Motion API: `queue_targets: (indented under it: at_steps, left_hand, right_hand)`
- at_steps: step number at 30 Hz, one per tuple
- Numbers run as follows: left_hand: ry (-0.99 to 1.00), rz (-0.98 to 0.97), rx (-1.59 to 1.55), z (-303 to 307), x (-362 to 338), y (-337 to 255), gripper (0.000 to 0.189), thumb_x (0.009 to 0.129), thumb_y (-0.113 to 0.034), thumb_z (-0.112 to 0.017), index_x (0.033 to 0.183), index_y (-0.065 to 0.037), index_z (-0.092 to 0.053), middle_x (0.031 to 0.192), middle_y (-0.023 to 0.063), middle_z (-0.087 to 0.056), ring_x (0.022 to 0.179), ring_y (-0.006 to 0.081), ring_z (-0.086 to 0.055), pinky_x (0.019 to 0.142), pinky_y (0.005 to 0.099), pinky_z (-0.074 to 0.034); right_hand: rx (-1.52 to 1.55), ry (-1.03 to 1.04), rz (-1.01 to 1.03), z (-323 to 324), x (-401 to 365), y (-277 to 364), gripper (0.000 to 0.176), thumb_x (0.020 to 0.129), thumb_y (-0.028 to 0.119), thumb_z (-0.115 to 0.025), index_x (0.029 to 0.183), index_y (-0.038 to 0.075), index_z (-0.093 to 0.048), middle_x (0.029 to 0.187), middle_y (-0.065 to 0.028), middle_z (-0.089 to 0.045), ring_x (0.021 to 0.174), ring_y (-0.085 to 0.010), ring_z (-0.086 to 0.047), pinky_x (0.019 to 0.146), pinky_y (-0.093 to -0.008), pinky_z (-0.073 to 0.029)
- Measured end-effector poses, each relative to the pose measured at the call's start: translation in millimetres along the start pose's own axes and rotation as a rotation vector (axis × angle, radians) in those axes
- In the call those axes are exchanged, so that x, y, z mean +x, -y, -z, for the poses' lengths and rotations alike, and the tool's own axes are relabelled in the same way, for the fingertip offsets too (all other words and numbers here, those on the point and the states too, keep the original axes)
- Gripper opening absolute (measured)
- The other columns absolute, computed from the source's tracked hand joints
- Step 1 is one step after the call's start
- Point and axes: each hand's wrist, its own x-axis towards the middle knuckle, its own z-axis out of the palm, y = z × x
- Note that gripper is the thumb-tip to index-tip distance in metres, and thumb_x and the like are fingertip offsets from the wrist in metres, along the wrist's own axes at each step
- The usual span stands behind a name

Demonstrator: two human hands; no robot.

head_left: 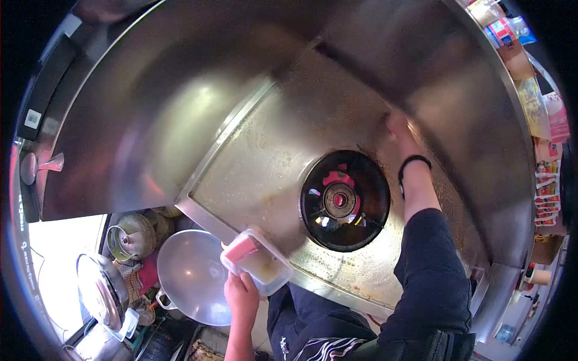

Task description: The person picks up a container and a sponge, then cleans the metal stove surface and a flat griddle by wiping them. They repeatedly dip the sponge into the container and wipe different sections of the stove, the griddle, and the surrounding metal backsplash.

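My left hand grips a clear plastic container by its near side, over the front edge of a wet metal stove top. A pink block, possibly a sponge, lies at the container's left side, with cloudy liquid beside it. My right hand reaches far across the stove top, low against the right metal wall. Its fingers are dim and blurred, so what they hold, if anything, does not show. A round black burner well sits between my hands, with a ring burner in its middle.
Tall metal panels enclose the stove top at the back and sides. At lower left stand a large metal bowl, a gas cylinder and a lidded pot. Packets and bottles line the far right.
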Motion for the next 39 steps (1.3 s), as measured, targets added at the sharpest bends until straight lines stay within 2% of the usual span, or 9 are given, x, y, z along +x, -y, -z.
queue_targets:
  at_steps: [1, 2, 3, 9, 12, 18, 27, 31, 39]
  left_hand:
    - [-0.019, -0.004, 0.008, -0.3, -0.7, -1.4, 0.026, 0.09, -0.015, -0.041, 0.093, 0.006, -0.057, 0.073, 0.0286, -0.059, 0.07, 0.0477, -0.058, 0.065, 0.0539, -0.043]
    - [-0.01, 0.0, 0.018, -1.7, -1.6, -0.9, 0.026, 0.09, -0.015, -0.041, 0.093, 0.006, -0.057, 0.073, 0.0286, -0.059, 0.07, 0.0477, -0.058, 0.065, 0.0539, -0.043]
    - [-0.023, 0.001, 0.01, -2.7, -1.1, 1.1, 0.027, 0.09, -0.015, -0.041, 0.092, 0.006, -0.057, 0.073, 0.0288, -0.059, 0.07, 0.0479, -0.058, 0.065, 0.054, -0.043]
    - [-0.039, -0.009, 0.07, -6.4, -2.0, 13.2, 0.029, 0.091, -0.017, -0.041, 0.091, 0.007, -0.058, 0.077, 0.0295, -0.06, 0.074, 0.0486, -0.058, 0.068, 0.0544, -0.043]
    - [-0.044, -0.044, 0.108, -7.4, -1.4, 16.7, 0.031, 0.092, -0.018, -0.041, 0.092, 0.007, -0.058, 0.08, 0.0302, -0.06, 0.077, 0.049, -0.057, 0.071, 0.0542, -0.043]
    - [-0.068, -0.097, 0.11, -7.5, -0.6, 16.6, 0.034, 0.093, -0.02, -0.04, 0.093, 0.008, -0.057, 0.084, 0.0308, -0.06, 0.08, 0.0486, -0.057, 0.073, 0.0541, -0.043]
    - [-0.057, -0.177, 0.062, -8.2, 2.9, 23.7, 0.033, 0.093, -0.019, -0.04, 0.094, 0.009, -0.057, 0.084, 0.0302, -0.06, 0.08, 0.0479, -0.057, 0.074, 0.0522, -0.043]
    - [-0.02, -0.14, 0.053, -6.9, 3.8, 25.0, 0.033, 0.094, -0.018, -0.039, 0.097, 0.009, -0.057, 0.088, 0.0303, -0.06, 0.083, 0.0469, -0.057, 0.076, 0.0507, -0.044]
    - [0.058, 0.006, 0.035, -6.6, 8.7, 41.5, 0.039, 0.096, -0.021, -0.038, 0.111, 0.01, -0.057, 0.099, 0.0305, -0.061, 0.093, 0.045, -0.059, 0.084, 0.0471, -0.045]
  right_hand:
    - [-0.17, 0.305, -0.084, -37.5, 42.3, 4.7, 0.034, 0.084, 0.02, -0.051, 0.11, 0.002, -0.065, 0.112, -0.0212, -0.064, 0.104, -0.0373, -0.062, 0.086, -0.0471, -0.049]
    - [0.294, 0.039, -0.16, 7.9, 26.7, 76.6, 0.031, 0.087, 0.017, -0.049, 0.107, 0.001, -0.066, 0.108, -0.0208, -0.066, 0.1, -0.0376, -0.063, 0.084, -0.0476, -0.05]
    - [0.228, 0.26, -0.145, 85.3, 20.3, 163.4, 0.029, 0.089, 0.016, -0.048, 0.107, 0.001, -0.066, 0.105, -0.0209, -0.067, 0.099, -0.0373, -0.064, 0.085, -0.0468, -0.05]
    - [0.417, 0.501, 0.798, 97.6, -74.6, 352.9, 0.022, 0.088, 0.018, -0.054, 0.105, 0.004, -0.059, 0.109, -0.02, -0.062, 0.099, -0.0393, -0.062, 0.086, -0.0478, -0.05]
    - [0.464, 0.533, 1.078, 106.9, -108.8, 336.5, 0.024, 0.089, 0.02, -0.054, 0.109, 0.007, -0.059, 0.111, -0.0188, -0.062, 0.099, -0.039, -0.062, 0.085, -0.0476, -0.05]
    - [0.557, 0.382, 0.025, 64.4, -48.5, 128.0, 0.046, 0.085, 0.025, -0.065, 0.125, 0.007, -0.056, 0.12, -0.0198, -0.061, 0.112, -0.0369, -0.058, 0.094, -0.0446, -0.046]
    - [0.189, 0.247, -0.65, 69.9, -334.0, -80.3, 0.037, 0.09, 0.032, -0.062, 0.12, 0.011, -0.056, 0.107, -0.0192, -0.066, 0.1, -0.0369, -0.063, 0.084, -0.0439, -0.051]
    - [0.339, 0.282, -0.36, 64.9, -353.4, -85.4, 0.032, 0.094, 0.03, -0.057, 0.123, 0.015, -0.06, 0.113, -0.0168, -0.065, 0.105, -0.0352, -0.062, 0.089, -0.0414, -0.049]
    - [0.609, 0.437, 0.254, 64.5, -86.3, 116.5, 0.032, 0.095, 0.024, -0.048, 0.121, 0.013, -0.063, 0.117, -0.0149, -0.064, 0.109, -0.0328, -0.06, 0.092, -0.0412, -0.048]
